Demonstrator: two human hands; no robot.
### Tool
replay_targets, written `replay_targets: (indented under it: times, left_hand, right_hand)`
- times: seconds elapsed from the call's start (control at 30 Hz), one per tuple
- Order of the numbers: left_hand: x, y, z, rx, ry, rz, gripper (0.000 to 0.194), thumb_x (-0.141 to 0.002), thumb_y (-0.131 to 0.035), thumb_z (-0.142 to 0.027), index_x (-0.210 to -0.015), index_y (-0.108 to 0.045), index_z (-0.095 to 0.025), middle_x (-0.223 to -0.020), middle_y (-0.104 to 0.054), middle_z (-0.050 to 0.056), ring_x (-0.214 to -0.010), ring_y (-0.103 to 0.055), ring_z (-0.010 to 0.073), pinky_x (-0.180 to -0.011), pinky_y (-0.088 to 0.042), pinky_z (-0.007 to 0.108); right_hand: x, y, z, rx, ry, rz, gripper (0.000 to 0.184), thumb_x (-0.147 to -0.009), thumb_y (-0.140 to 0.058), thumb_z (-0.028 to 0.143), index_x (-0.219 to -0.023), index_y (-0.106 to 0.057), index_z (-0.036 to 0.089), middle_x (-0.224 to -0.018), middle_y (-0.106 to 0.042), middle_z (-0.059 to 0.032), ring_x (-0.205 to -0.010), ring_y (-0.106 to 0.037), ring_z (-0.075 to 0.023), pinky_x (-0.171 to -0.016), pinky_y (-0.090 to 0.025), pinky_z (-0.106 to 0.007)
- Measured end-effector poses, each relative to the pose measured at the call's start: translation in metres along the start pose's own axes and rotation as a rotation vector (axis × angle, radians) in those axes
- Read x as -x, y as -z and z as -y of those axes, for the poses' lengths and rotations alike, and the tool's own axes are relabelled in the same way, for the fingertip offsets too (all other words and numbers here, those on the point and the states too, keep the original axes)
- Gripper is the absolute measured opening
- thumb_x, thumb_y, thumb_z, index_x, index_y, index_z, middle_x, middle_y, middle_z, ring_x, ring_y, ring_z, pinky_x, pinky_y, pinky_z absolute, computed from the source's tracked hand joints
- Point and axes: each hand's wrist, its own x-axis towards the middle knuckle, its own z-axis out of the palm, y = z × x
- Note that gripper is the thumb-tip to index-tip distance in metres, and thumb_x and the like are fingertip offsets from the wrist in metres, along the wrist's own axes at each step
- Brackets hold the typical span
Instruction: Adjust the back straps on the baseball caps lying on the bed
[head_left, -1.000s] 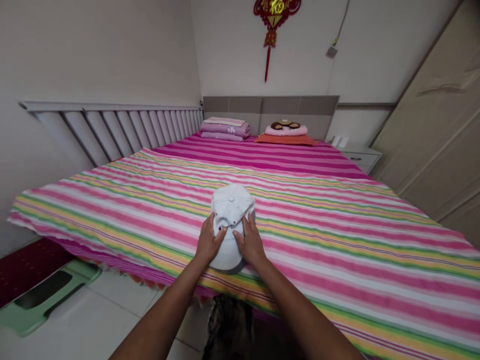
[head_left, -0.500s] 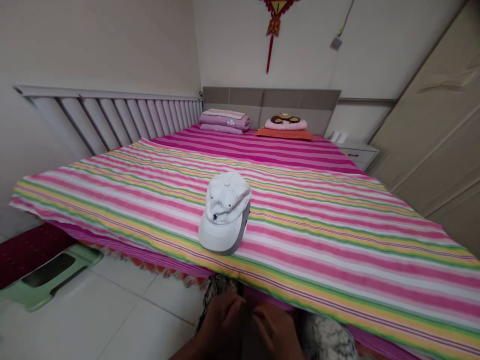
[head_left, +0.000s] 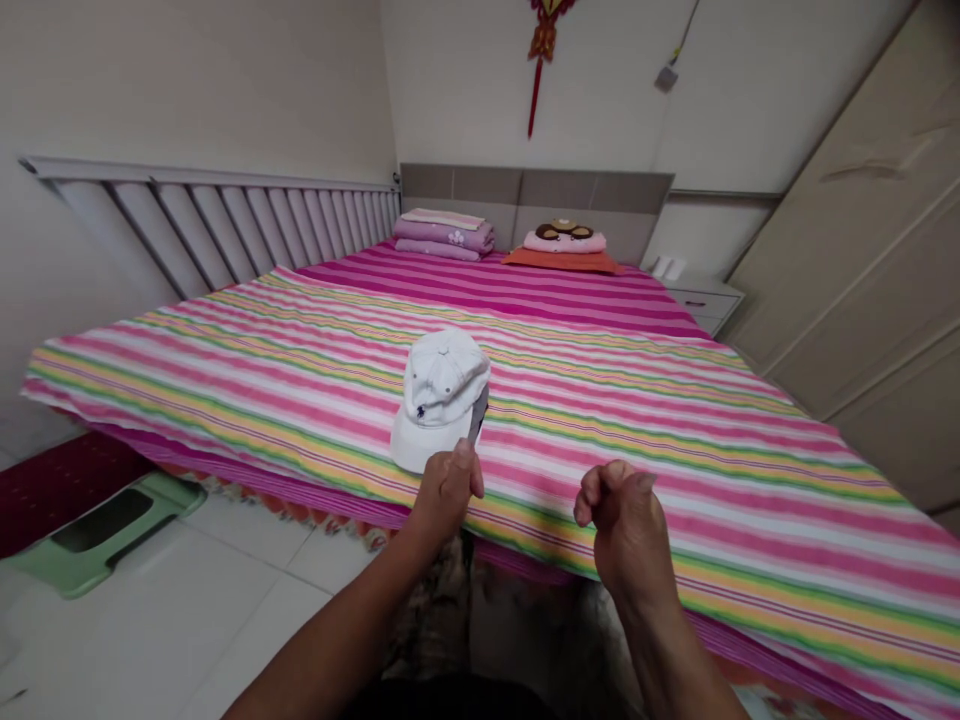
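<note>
A white baseball cap with a small dark emblem on its front rests on the striped sheet, brim facing me. My left hand is curled into a loose fist and overlaps the right lower part of the brim. Whether it touches the cap cannot be told; nothing shows between its fingers. Over the bed's near edge, right of the cap and apart from it, is my right hand. Its fingers are bent in, the thumb points up, and no object shows in it.
Folded purple bedding and an orange pillow with a pink folded item lie by the headboard. A white nightstand stands at the right. On the tiled floor, lower left, is a green plastic stool.
Both hands have risen from low by my lap up over the bed's near edge and moved apart. The cap lies on the sheet as before; the view has shifted slightly.
</note>
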Motion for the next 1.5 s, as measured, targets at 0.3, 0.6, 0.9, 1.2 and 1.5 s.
replay_targets:
  times: [0.3,0.6,0.9,1.2,1.5]
  left_hand:
    - [-0.012,0.003,0.02,-0.047,0.066,-0.058,0.055,-0.082,-0.03,-0.054,-0.043,-0.045,-0.018,-0.038,-0.032,-0.003,-0.041,-0.035,0.0102,-0.047,-0.027,0.025]
    - [-0.026,0.045,0.107,0.15,0.332,-0.627,0.036,-0.054,-0.067,-0.04,-0.079,-0.056,-0.016,-0.067,-0.053,-0.002,-0.061,-0.05,0.0121,-0.059,-0.038,0.023]
    - [-0.021,0.061,0.126,0.475,0.534,-0.506,0.042,-0.048,-0.071,-0.048,-0.063,-0.052,-0.013,-0.043,-0.041,-0.007,-0.037,-0.036,0.0046,-0.038,-0.029,0.018]
    - [-0.034,0.076,0.127,0.625,0.588,-0.41,0.031,-0.051,-0.077,-0.031,-0.054,-0.054,-0.011,-0.033,-0.037,-0.009,-0.028,-0.027,0.0005,-0.03,-0.018,0.014]
    - [-0.045,0.071,0.09,0.98,0.474,-0.211,0.021,-0.06,-0.068,-0.008,-0.079,-0.06,-0.012,-0.071,-0.066,0.002,-0.06,-0.061,0.0087,-0.061,-0.05,0.018]
  right_hand:
    - [0.002,0.005,-0.022,0.092,-0.092,-0.001,0.042,-0.082,-0.041,0.058,-0.066,-0.045,0.019,-0.053,-0.046,0.0046,-0.046,-0.043,-0.0093,-0.047,-0.034,-0.023]
    - [0.01,-0.014,-0.063,0.121,-0.366,0.202,0.03,-0.064,-0.062,0.039,-0.082,-0.048,0.02,-0.066,-0.057,0.0023,-0.042,-0.049,-0.0106,-0.043,-0.037,-0.025]
    - [0.027,-0.024,-0.086,0.16,-0.481,0.348,0.026,-0.064,-0.061,0.041,-0.073,-0.053,0.017,-0.059,-0.056,0.0034,-0.04,-0.047,-0.0094,-0.04,-0.032,-0.022]
    - [0.035,-0.02,-0.095,0.161,-0.543,0.377,0.025,-0.065,-0.061,0.04,-0.074,-0.053,0.017,-0.057,-0.057,0.0048,-0.038,-0.046,-0.0075,-0.04,-0.029,-0.02]
    - [0.036,-0.017,-0.101,0.123,-0.576,0.355,0.029,-0.064,-0.065,0.043,-0.071,-0.055,0.017,-0.057,-0.059,0.0037,-0.038,-0.046,-0.008,-0.039,-0.03,-0.019]
